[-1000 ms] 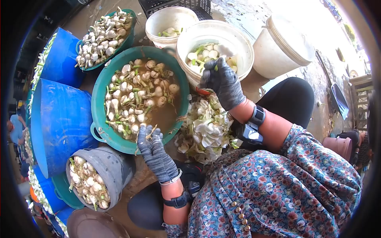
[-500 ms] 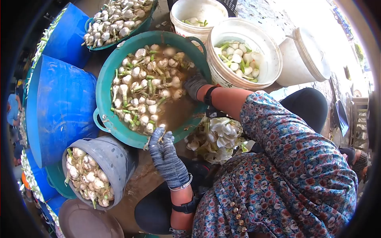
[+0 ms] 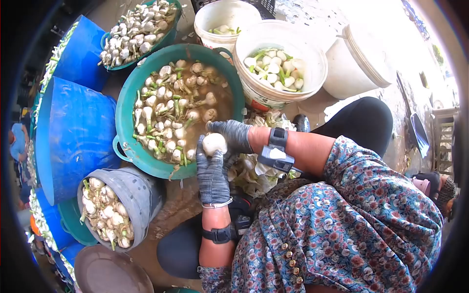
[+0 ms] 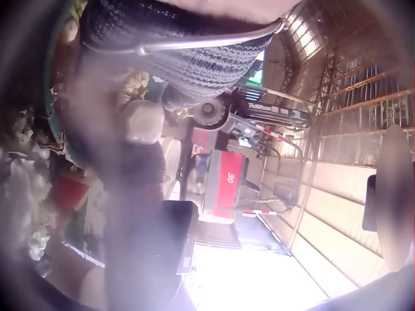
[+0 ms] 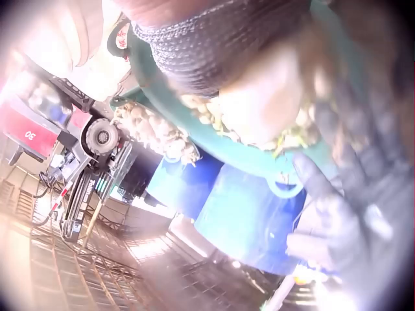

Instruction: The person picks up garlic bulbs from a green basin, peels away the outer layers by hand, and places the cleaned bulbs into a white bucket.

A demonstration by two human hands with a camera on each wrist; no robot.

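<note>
In the head view a white garlic bulb [image 3: 215, 144] is between the two gloved hands, above the near rim of a green tub [image 3: 128, 90] of muddy water and garlic. My right hand [image 3: 233, 135] comes in from the right and holds the bulb; in the right wrist view the bulb [image 5: 262, 100], blurred, is by its glove. My left hand [image 3: 212, 177] is raised just below, fingers overlapping the bulb in the head view. Seen from the right wrist, the left hand [image 5: 347, 207] has its fingers spread, apart from the bulb. Part of the right hand is hidden.
White buckets [image 3: 244, 93] with cleaned bulbs stand behind the green tub. Peeled skins [image 3: 251, 176] lie heaped by my lap. A grey bucket [image 3: 146, 195] of garlic and large blue tubs [image 3: 73, 141] are at left. A lidded white bucket [image 3: 359, 61] stands back right.
My right hand went from over the white bucket down into the tub's water, then came back with a garlic bulb to the left hand. The left hand stayed near the tub's rim.
</note>
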